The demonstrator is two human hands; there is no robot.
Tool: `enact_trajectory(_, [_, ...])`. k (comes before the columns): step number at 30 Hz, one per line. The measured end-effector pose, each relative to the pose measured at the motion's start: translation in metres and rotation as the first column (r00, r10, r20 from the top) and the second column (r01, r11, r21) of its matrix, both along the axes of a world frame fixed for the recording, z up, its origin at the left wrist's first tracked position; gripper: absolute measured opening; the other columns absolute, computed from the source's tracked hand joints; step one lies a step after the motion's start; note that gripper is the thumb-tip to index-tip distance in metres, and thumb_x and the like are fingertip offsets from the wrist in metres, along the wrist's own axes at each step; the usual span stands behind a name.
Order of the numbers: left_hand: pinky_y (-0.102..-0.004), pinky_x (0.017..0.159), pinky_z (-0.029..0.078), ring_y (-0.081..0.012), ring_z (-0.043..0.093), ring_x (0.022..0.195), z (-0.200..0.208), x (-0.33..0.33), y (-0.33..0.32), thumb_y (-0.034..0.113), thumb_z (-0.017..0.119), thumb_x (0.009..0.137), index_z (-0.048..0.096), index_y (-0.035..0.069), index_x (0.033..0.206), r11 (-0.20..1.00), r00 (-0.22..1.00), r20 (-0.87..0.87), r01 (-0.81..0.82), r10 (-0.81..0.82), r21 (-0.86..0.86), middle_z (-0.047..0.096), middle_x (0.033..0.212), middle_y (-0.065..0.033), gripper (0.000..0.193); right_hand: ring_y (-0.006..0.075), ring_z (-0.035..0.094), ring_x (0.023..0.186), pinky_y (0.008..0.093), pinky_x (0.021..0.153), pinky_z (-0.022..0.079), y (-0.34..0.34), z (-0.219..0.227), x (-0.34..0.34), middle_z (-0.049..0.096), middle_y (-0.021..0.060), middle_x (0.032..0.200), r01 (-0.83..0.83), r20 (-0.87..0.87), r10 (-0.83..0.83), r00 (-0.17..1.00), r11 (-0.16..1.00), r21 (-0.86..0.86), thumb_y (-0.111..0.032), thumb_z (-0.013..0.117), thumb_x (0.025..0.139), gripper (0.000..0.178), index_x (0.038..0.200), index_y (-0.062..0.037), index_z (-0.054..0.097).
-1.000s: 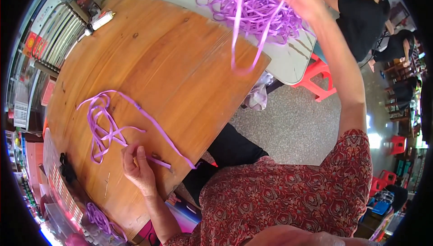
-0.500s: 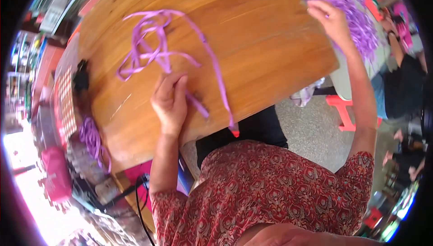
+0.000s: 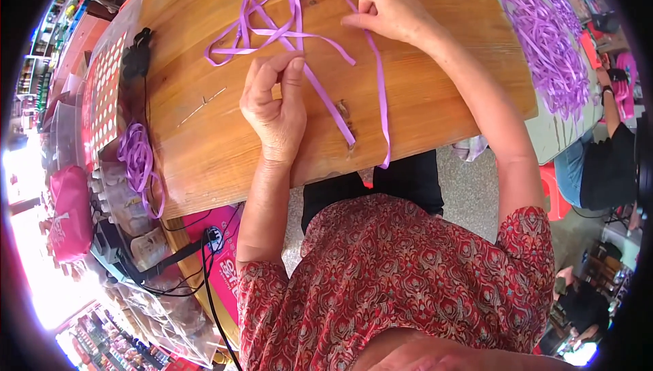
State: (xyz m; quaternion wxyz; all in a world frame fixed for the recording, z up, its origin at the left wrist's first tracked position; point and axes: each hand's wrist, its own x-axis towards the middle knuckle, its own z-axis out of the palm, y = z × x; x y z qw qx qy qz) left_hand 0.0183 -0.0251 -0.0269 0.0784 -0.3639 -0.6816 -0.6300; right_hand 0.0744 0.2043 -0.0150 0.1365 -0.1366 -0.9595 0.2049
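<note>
A long purple ribbon [image 3: 328, 104] lies in loose loops on the wooden table [image 3: 435, 106]. One strand slants toward me past the fingertips of my left hand [image 3: 275, 102]. That hand is closed in a pinch; whether the strand is between its thumb and fingers is hidden. My right hand [image 3: 394, 14] is bent over another strand at the far right of the loops, fingers curled in and one tip smeared by motion. What it grips, if anything, does not show. Below it, the strand hangs down to the near edge.
A heap of purple ribbons [image 3: 551, 51] covers the pale surface at the right. A smaller purple bundle [image 3: 138, 157] hangs at the left edge, near a black object [image 3: 138, 51] with a cord. A pink pouch [image 3: 70, 214] is farther left. Another person [image 3: 602, 160] sits at the right.
My right hand has come left from the ribbon heap to the loose strand on the table. The whole view has shifted. My left hand stays pinched near the slanting strand.
</note>
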Motion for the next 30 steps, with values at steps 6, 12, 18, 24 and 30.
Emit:
enact_trajectory(6, [-0.0241,0.059,0.043,-0.0142,0.053,0.063,0.007,0.007,0.001,-0.003,0.065,0.079,0.064,0.001,0.084,1.0,0.998,-0.057,0.024,-0.024,-0.013,0.056,0.072,-0.0076,0.006,0.0226,0.061,0.067,0.0324,0.06,0.046,-0.005,0.012,0.012,0.064,0.0116,0.072,-0.078,0.066,0.082,0.994,0.995,-0.057,-0.024,0.067,0.079,0.025,0.077,-0.0004,0.062])
enact_trajectory(12, [-0.0298,0.06,0.047,-0.0222,0.057,0.068,0.011,0.021,0.012,-0.004,0.065,0.076,0.061,0.002,0.092,0.99,0.948,-0.285,0.135,-0.142,-0.045,0.058,0.083,-0.0102,0.017,0.0098,0.058,0.068,0.0234,0.061,0.047,-0.003,0.048,0.04,0.063,0.0036,0.081,-0.234,-0.224,0.124,0.967,0.784,-0.575,-0.02,0.053,0.093,0.019,0.092,-0.0018,0.06])
enact_trajectory(18, [-0.0332,0.069,0.048,-0.0261,0.057,0.081,0.042,0.015,0.04,-0.003,0.062,0.077,0.055,0.002,0.109,0.984,0.934,-0.317,0.175,-0.164,0.009,0.056,0.094,-0.0133,0.033,0.0055,0.047,0.059,0.0195,0.056,0.04,-0.012,0.08,0.061,0.056,0.0019,0.075,-0.304,-0.267,0.148,0.952,0.371,-0.878,-0.025,0.048,0.095,0.027,0.103,-0.003,0.061])
enact_trajectory(24, [-0.0342,0.083,0.047,-0.0304,0.054,0.1,0.053,0.012,0.062,-0.001,0.064,0.078,0.049,0.002,0.117,0.966,0.893,-0.385,0.259,-0.232,0.018,0.048,0.114,-0.0159,0.042,0.0069,0.047,0.066,0.0207,0.06,0.04,-0.018,0.076,0.073,0.059,0.0041,0.087,-0.313,-0.259,0.176,0.95,0.508,-0.803,-0.016,0.049,0.094,0.03,0.118,0.0003,0.056])
enact_trajectory(30, [-0.0289,0.079,0.049,-0.0225,0.059,0.087,0.04,0.008,0.063,0.001,0.064,0.08,0.049,0.005,0.121,0.837,0.837,0.034,0.547,-0.546,-0.012,0.052,0.108,-0.0132,0.043,0.0056,0.049,0.06,0.0186,0.052,0.038,-0.034,0.071,0.071,0.06,0.002,0.08,-0.226,-0.229,0.07,0.971,0.588,-0.777,-0.014,0.056,0.09,0.021,0.106,0.0003,0.057])
